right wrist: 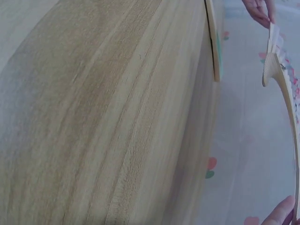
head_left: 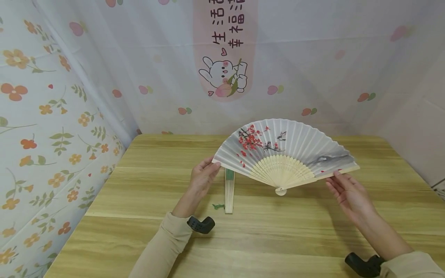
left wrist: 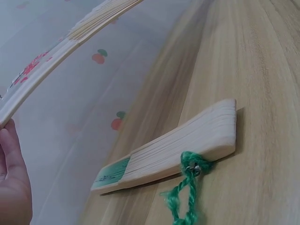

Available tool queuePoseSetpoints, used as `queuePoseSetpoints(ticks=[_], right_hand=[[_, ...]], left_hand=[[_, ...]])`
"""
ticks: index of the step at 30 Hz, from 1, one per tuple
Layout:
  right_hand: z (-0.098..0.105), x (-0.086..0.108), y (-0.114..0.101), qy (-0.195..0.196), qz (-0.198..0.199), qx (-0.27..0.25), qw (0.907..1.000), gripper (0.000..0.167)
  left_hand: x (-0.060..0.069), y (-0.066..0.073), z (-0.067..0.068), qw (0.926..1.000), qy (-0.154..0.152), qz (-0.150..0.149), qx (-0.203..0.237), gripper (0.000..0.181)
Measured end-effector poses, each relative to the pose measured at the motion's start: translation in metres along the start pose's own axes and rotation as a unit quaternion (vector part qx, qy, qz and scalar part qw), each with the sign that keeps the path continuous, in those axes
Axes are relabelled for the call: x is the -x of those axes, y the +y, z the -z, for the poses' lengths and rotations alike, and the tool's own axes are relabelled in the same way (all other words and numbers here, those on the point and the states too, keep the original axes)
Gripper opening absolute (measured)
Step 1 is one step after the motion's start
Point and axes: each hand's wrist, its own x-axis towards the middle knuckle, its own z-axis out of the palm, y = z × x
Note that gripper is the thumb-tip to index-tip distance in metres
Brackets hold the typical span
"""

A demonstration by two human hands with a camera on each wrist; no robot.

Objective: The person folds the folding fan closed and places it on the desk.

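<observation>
Hands (head_left: pixel 202 178), each closed to a pinch, hold the spread fan (head_left: pixel 299 144) by opposite outer edges.

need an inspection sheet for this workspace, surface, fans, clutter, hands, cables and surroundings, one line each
Surface: wood-grain table, bearing the closed fan.
Fans: spread fan, printed with red blossoms and birds, held above the table; closed fan lying flat, green cord at one end.
Clutter: nothing seen.
Hands: left hand pinches the spread fan's left edge; right hand holds its right edge.
Cables: none identifiable; dark lines at the head view's right edge are unclear.
Surroundings: flowered fabric left, fruit-print fabric behind.
</observation>
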Motion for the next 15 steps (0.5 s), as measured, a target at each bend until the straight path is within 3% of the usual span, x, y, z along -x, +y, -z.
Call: queuePoseSetpoints(ticks=[5,15], right_hand=[[-0.0025,-0.0002,-0.0017,0.012,-0.005,-0.001,0.9999,0.016],[-0.0048,-0.0037,-0.0015,-0.002,0.004,-0.014,0.9999,0.018]], left_hand=[[-0.0003,0.0027,0.0021,0.9998,0.009,-0.006,0.019,0.017],[-0.0001,0.0039,0.0076,0.9991,0.012,-0.022,0.036,0.021]])
